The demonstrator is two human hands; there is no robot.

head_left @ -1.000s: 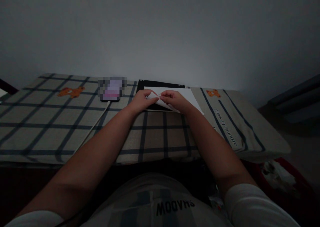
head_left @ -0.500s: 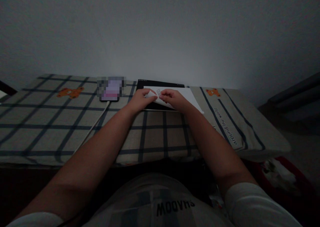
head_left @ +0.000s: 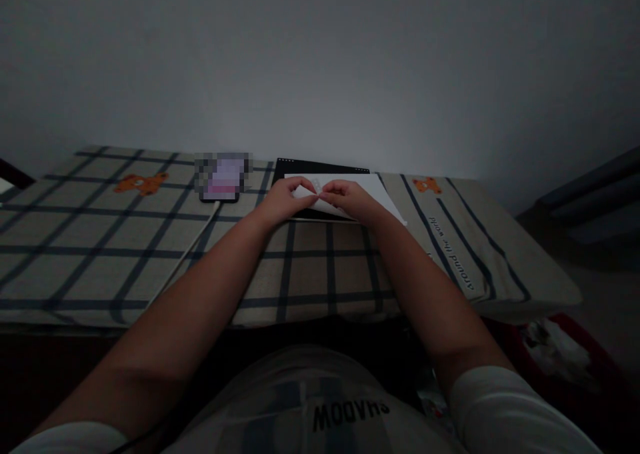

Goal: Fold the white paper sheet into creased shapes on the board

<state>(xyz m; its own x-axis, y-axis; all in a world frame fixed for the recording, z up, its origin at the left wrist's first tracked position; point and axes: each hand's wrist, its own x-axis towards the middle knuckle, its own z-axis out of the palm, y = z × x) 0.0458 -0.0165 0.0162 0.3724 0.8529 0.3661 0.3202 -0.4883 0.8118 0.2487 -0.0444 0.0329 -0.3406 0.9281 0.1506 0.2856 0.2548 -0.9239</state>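
Pinching the curled near edge of the white paper (head_left: 374, 186) between closed fingertips of left hand (head_left: 283, 199) and right hand (head_left: 354, 202), nearly together above the black pad (head_left: 282, 170), with its long axis running left to right.

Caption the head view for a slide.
Two bare hands pinch white paper above a black rectangular pad on checked cloth.
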